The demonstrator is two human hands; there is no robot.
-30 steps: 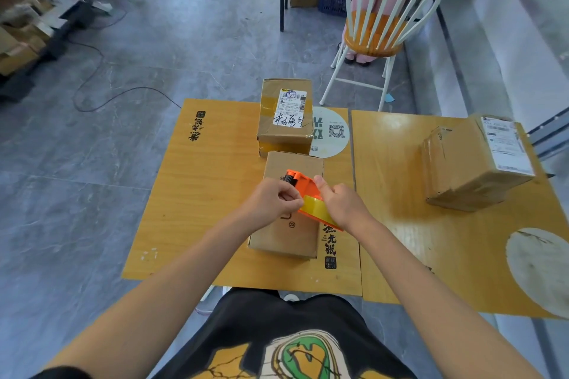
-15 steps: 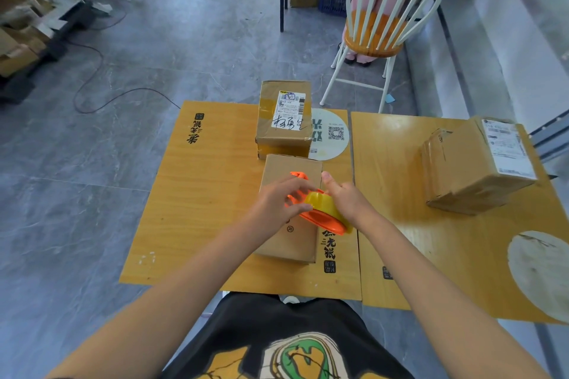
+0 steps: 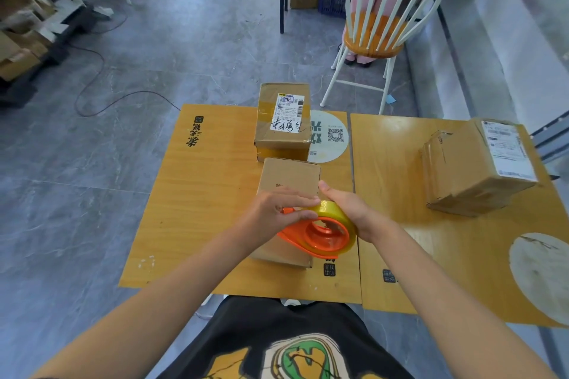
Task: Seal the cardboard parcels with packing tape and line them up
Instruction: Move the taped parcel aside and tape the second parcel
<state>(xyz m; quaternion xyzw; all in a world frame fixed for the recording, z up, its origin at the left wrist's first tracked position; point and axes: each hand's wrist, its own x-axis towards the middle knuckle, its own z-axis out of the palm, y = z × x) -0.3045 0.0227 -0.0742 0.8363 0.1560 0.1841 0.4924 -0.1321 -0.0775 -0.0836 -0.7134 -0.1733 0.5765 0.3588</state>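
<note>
Above the parcel [image 3: 288, 177], right hand [image 3: 351, 211] grips the dispenser [image 3: 320, 237], left hand [image 3: 274, 214] seemingly pinching it.

Head-worn view, looking forward and down, close over table [image 3: 215, 194]

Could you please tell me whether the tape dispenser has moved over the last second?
Yes. The tape dispenser has slid back along the plain box, from its far half to its near end.

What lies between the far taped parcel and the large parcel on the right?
Head view: a round QR-code sticker beside the far taped parcel, then the tables' seam and bare wood up to the large parcel.
</note>
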